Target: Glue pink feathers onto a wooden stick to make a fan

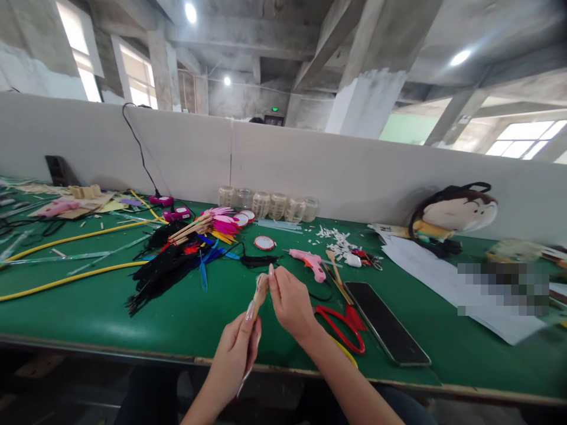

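"Green worktop (97, 319) filled much of the lower frame, with a pale partition (283, 159) behind it and a concrete ceiling (239, 38) above. Where were the hands?"

"At the lower centre. The left hand (234, 351) had its fingers (250, 311) closed around a slim pale piece (259, 297), the thumb laid along it."

"So how did the piece lie?"

"It slanted up and to the right out of that grip, its thicker, rough-looking end just above the left fingers."

"And the right hand (290, 301)?"

"Its fingers were curled, their tips at that upper end. I couldn't tell whether they pinched the piece or only touched it."

"What was nearby?"

"Near the centre, just beyond the right hand, lay a pink glue gun (310, 263). Lower right of centre were red-handled scissors (361, 343) and a dark phone (387, 323). Black feathers (163, 271) lay left of centre, and glass jars (278, 206) stood in a row before the partition."
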Action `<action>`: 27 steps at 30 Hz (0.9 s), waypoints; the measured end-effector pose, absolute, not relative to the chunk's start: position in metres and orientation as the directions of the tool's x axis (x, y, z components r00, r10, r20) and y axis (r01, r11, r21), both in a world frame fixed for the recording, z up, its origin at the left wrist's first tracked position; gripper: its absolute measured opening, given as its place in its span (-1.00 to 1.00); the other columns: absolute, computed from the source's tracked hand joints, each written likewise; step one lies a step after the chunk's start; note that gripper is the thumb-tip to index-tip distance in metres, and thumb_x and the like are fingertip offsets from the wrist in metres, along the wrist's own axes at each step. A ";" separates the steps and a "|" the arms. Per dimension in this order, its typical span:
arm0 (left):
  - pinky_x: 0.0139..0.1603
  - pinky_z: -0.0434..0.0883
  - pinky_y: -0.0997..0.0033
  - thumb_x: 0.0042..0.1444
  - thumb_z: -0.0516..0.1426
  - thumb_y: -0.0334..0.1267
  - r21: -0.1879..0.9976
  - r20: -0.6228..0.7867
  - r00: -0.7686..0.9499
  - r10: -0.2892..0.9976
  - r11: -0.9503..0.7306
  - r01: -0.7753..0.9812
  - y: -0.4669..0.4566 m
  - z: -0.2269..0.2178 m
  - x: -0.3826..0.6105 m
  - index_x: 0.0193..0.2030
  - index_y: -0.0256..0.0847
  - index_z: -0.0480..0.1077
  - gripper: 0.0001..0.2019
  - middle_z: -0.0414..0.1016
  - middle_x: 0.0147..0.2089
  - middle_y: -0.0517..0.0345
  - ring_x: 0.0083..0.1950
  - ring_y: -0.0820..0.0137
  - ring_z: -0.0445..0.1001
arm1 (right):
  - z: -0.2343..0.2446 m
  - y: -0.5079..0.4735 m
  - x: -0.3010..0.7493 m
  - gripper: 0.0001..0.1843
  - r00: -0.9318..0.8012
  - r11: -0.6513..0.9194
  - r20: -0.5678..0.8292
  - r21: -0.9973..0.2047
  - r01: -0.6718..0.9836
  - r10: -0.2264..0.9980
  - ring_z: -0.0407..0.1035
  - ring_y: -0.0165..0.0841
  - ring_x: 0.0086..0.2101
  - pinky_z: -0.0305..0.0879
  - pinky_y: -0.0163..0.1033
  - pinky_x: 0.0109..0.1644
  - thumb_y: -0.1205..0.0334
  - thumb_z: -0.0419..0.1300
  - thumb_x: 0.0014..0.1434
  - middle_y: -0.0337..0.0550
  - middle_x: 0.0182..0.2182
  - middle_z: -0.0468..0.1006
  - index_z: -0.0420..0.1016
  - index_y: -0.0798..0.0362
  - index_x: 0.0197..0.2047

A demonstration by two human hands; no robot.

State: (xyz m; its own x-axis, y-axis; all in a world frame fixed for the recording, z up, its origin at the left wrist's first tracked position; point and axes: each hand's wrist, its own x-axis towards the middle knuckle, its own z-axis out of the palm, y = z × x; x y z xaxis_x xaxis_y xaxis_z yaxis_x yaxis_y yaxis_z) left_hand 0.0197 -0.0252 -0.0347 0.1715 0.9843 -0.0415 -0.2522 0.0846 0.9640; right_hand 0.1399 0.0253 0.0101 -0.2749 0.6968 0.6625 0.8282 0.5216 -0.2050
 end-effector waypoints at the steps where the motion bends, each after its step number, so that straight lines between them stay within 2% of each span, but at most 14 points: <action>1: -0.74 -0.13 0.59 -0.08 -0.03 0.26 0.964 -0.042 0.137 0.990 0.076 -0.254 -0.026 -0.037 0.023 -0.56 -0.20 0.15 -0.50 -0.08 -0.70 0.43 -0.72 0.64 -0.14 | 0.009 0.025 0.138 -0.68 -0.249 0.518 0.674 -0.231 0.824 0.696 0.22 -0.42 -0.50 0.06 -0.33 -0.43 0.23 -0.26 0.27 -0.21 -0.54 0.31 0.15 0.04 -0.46; 4: -0.67 -0.06 0.54 0.03 -0.12 0.21 0.989 0.043 0.065 0.997 -0.033 -0.143 -0.025 -0.044 0.026 -0.56 -0.18 0.11 -0.53 -0.08 -0.65 0.38 -0.66 0.58 -0.08 | 0.008 0.026 0.134 -0.73 -0.172 0.488 0.650 -0.344 0.802 0.740 0.19 -0.43 -0.54 0.06 -0.34 -0.47 0.23 -0.21 0.25 -0.24 -0.57 0.29 0.11 0.02 -0.46; 8: -0.53 0.04 0.46 0.19 -0.22 -0.02 0.948 0.222 0.102 0.970 -0.239 0.209 -0.021 -0.045 0.018 -0.52 -0.17 0.14 -0.62 0.11 -0.62 0.28 -0.59 0.48 0.12 | 0.008 0.029 0.133 -0.72 -0.173 0.472 0.561 -0.445 0.761 0.809 0.15 -0.45 -0.57 0.02 -0.34 -0.50 0.23 -0.18 0.23 -0.27 -0.60 0.26 0.10 0.02 -0.51; 10: -0.50 0.05 0.44 0.21 -0.23 -0.11 0.905 0.249 0.117 0.961 -0.274 0.325 -0.020 -0.043 0.013 -0.51 -0.15 0.14 -0.66 0.16 -0.61 0.25 -0.58 0.44 0.18 | 0.009 0.030 0.133 -0.68 -0.161 0.473 0.530 -0.531 0.703 0.833 0.11 -0.47 -0.60 0.01 -0.34 -0.52 0.20 -0.19 0.23 -0.30 -0.63 0.22 0.07 0.02 -0.55; 13: -0.51 0.03 0.42 0.20 -0.22 -0.19 0.869 0.266 0.120 0.957 -0.292 0.399 -0.018 -0.041 0.010 -0.48 -0.14 0.14 -0.72 0.18 -0.62 0.25 -0.59 0.42 0.19 | 0.009 0.030 0.129 -0.63 -0.070 0.445 0.495 -0.699 0.560 0.866 0.07 -0.50 -0.62 0.00 -0.36 -0.55 0.14 -0.15 0.22 -0.34 -0.68 0.17 0.05 0.03 -0.61; 16: -0.52 0.03 0.44 0.21 -0.24 -0.18 0.882 0.282 0.109 0.953 -0.302 0.360 -0.018 -0.043 0.013 -0.50 -0.15 0.12 -0.69 0.15 -0.63 0.27 -0.60 0.45 0.17 | 0.010 0.026 0.121 -0.63 0.023 0.405 0.438 -0.847 0.345 0.899 0.07 -0.52 -0.65 0.02 -0.38 -0.58 0.08 -0.10 0.19 -0.37 -0.70 0.15 0.12 0.04 -0.60; 19: -0.55 0.02 0.45 0.21 -0.26 -0.07 0.929 0.277 0.054 0.959 -0.282 0.241 -0.019 -0.046 0.019 -0.52 -0.17 0.13 -0.62 0.11 -0.63 0.28 -0.61 0.47 0.10 | 0.008 0.021 0.112 -0.62 0.077 0.347 0.360 -0.927 0.146 0.930 0.02 -0.55 -0.70 -0.02 -0.39 -0.64 0.00 -0.05 0.16 -0.41 -0.73 0.10 0.12 0.04 -0.59; 23: -0.57 0.04 0.48 0.12 -0.19 0.12 0.977 0.211 -0.048 0.976 -0.211 0.011 -0.021 -0.048 0.029 -0.52 -0.19 0.18 -0.55 0.12 -0.61 0.27 -0.58 0.49 0.06 | 0.007 0.018 0.103 -0.59 0.143 0.294 0.287 -0.955 -0.033 0.947 -0.06 -0.57 -0.73 -0.08 -0.41 -0.70 -0.09 -0.05 0.13 -0.45 -0.75 0.06 0.09 0.03 -0.57; 27: -0.57 0.12 0.51 0.00 -0.08 0.22 0.967 0.067 -0.061 0.996 -0.080 -0.241 -0.022 -0.050 0.038 -0.47 -0.23 0.30 -0.50 0.20 -0.58 0.24 -0.56 0.50 0.11 | 0.009 0.016 0.101 -0.57 0.206 0.329 0.307 -0.941 -0.077 0.929 -0.06 -0.57 -0.70 -0.06 -0.42 -0.67 -0.11 -0.02 0.10 -0.43 -0.74 0.07 0.06 0.03 -0.60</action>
State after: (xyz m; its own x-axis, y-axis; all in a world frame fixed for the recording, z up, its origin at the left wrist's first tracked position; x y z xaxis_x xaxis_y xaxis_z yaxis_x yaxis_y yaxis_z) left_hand 0.0383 -0.0219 -0.0495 -0.0607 0.9959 0.0675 -0.2408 -0.0802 0.9673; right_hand 0.1009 0.0163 0.0085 0.2060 0.9290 0.3074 -0.0772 0.3286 -0.9413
